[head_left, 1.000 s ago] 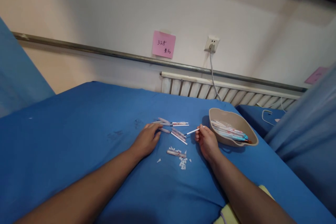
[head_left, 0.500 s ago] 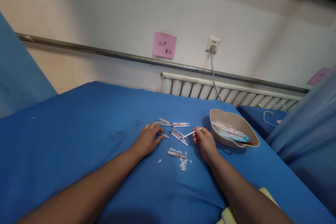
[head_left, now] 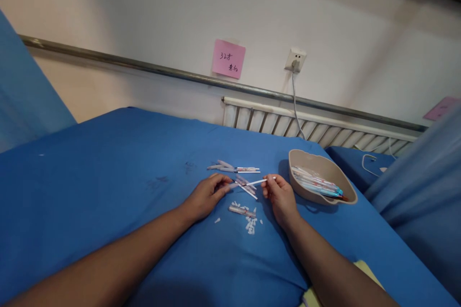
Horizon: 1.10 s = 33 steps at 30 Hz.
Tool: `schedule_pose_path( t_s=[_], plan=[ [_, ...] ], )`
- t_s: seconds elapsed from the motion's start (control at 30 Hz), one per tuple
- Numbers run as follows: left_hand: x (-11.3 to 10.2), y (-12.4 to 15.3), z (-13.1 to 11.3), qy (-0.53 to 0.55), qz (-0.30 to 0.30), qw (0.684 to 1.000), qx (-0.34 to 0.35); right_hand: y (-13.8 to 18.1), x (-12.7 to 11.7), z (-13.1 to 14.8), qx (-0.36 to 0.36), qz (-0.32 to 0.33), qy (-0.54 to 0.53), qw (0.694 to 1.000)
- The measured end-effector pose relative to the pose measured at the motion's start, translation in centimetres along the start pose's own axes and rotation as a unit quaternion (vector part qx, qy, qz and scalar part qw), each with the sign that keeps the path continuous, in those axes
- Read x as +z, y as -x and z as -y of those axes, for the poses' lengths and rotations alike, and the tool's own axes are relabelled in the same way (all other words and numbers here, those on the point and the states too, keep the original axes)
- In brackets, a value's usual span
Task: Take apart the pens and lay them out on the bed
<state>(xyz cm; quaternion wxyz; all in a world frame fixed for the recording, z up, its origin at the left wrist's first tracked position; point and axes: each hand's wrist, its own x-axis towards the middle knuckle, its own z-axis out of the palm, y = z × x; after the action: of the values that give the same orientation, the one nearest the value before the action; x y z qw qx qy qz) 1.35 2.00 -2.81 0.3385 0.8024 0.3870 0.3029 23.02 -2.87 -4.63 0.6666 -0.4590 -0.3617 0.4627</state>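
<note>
My left hand (head_left: 209,196) is closed on a translucent pen barrel (head_left: 234,185) that points right. A thin white pen refill (head_left: 257,183) is pinched by my right hand (head_left: 281,196), and its left end meets or overlaps the barrel's end; whether it is inside I cannot tell. Under them lie loose white refills (head_left: 249,192) and clear printed pen parts. Farther back rest several barrels (head_left: 222,168) with more refills (head_left: 248,171) beside them. Nearer me are small white cone-shaped pen tips (head_left: 250,225), scattered about clear printed tubes (head_left: 242,210).
A beige basket (head_left: 324,162) holding several pens (head_left: 315,183) stands on the blue-covered surface (head_left: 108,163), right of my right hand. Behind it are a radiator (head_left: 264,117) and a socket (head_left: 295,60) with a cable. Yellow cloth (head_left: 365,268) lies under my right forearm.
My left hand has brought the barrel to the right, toward the refill. The refill now lies flatter, with its left end at the barrel. My right hand has barely moved.
</note>
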Motion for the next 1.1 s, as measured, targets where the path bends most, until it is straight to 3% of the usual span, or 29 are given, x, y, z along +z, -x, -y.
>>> schedule_pose_path(
  t_s=[0.2, 0.5, 0.73, 1.1],
  plan=[
    [0.0, 0.0, -0.3, -0.001, -0.001, 1.000, 0.000, 0.0, -0.1, -0.1, -0.001, 0.002, 0.001, 1.000],
    [0.1, 1.0, -1.7, -0.045, -0.059, 0.995, 0.071, 0.8, 0.6, 0.5, 0.021, 0.057, -0.032, 0.998],
    [0.0, 1.0, -1.7, -0.045, -0.072, 0.993, 0.080, 0.4, 0.1, 0.4, 0.022, 0.005, -0.082, 0.996],
    [0.0, 1.1, -1.6, -0.054, -0.072, 0.992, 0.086, 0.4, -0.3, 0.3, 0.024, 0.013, -0.079, 0.996]
  ],
)
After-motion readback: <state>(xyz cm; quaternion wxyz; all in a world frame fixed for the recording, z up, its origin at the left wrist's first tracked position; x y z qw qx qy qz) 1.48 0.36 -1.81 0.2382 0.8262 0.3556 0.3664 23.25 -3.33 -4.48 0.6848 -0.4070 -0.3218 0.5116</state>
